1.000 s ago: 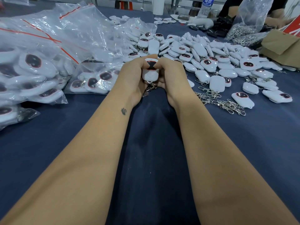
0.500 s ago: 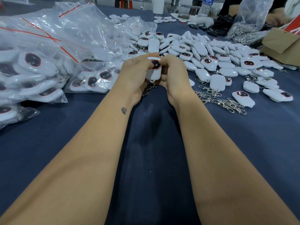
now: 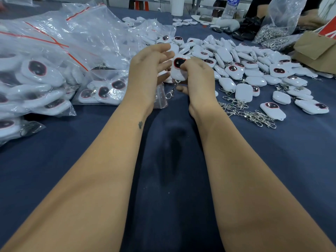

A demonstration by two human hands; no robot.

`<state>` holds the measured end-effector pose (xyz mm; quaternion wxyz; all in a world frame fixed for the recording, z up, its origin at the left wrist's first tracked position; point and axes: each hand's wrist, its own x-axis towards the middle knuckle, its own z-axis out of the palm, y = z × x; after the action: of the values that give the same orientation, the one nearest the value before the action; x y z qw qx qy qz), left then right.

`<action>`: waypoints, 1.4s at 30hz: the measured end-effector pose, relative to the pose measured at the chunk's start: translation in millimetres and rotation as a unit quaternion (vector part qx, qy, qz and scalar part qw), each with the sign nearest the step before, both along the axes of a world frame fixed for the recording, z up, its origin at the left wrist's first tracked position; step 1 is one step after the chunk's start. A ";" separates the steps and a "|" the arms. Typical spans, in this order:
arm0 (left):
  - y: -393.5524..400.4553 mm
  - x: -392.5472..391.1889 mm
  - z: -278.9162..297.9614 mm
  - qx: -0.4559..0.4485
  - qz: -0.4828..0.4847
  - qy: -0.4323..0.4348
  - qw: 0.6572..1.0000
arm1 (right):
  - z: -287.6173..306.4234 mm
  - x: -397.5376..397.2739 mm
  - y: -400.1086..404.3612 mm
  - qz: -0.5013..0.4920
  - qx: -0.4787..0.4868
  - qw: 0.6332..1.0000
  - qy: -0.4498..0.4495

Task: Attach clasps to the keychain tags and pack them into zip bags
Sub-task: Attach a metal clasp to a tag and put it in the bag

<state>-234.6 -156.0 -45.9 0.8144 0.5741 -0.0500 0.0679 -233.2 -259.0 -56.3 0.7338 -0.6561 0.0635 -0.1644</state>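
While my right hand (image 3: 195, 73) pinches the smooth white keychain tag (image 3: 179, 70), metal clasp (image 3: 171, 91) dangling at 6 o'clock, my left hand (image 3: 147, 70) spreads wide.

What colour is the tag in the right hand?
White plastic keychain tag with a dark, red-rimmed window; clearest in the head view.

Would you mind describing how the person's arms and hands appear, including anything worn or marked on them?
Both forearms are bare, with no sleeves, gloves, watch or bracelets visible. The left hand and right hand show no rings. A small dark mark, like a tattoo, sits on the left wrist.
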 end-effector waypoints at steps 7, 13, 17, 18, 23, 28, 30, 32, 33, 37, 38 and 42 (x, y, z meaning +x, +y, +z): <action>3.2 -6.1 -8.5 0.513 0.256 -0.140 0.807 | -4.1 2.0 1.2 -0.029 -0.047 0.998 -0.005; 0.2 -3.9 -18.0 0.708 0.189 -0.076 0.676 | -1.2 0.0 2.8 -0.042 -0.035 0.998 -0.013; 0.4 -3.8 -17.7 0.723 0.188 -0.081 0.660 | -1.1 0.0 1.0 -0.019 0.024 0.999 -0.017; 0.6 -3.7 -17.6 0.725 0.186 -0.080 0.659 | -0.8 -0.3 0.7 -0.015 0.037 0.999 -0.016; 1.9 -2.0 -18.5 0.720 0.193 -0.082 0.662 | -1.2 -0.9 1.2 0.002 0.086 0.996 -0.021; 1.7 -1.1 -20.5 0.706 0.188 -0.101 0.675 | 0.3 -0.7 2.1 0.014 0.147 0.989 -0.028; 2.0 -0.7 -18.7 0.637 0.196 -0.107 0.738 | 1.4 -2.2 2.9 0.021 0.163 0.986 -0.035; 1.4 -2.2 -16.1 0.540 0.208 -0.114 0.808 | 2.6 -4.0 3.5 0.029 0.180 0.982 -0.048; 0.8 -3.0 -14.5 0.496 0.215 -0.116 0.833 | 3.3 -4.6 3.5 0.036 0.193 0.979 -0.058; 0.5 -5.5 -8.7 0.321 0.235 -0.100 0.912 | 5.0 -5.2 6.6 0.077 0.214 0.972 -0.057; 1.3 -5.8 -6.9 0.282 0.242 -0.096 0.924 | 4.6 -5.3 8.7 0.086 0.202 0.975 -0.046; 1.8 -9.8 -1.5 0.213 0.258 -0.104 0.937 | 0.4 -7.4 15.2 0.115 0.092 0.989 -0.034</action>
<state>-244.4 -154.2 -47.4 0.6178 0.7170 0.0024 0.3229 -240.6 -243.9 -55.9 0.8066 -0.5830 -0.0224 -0.0946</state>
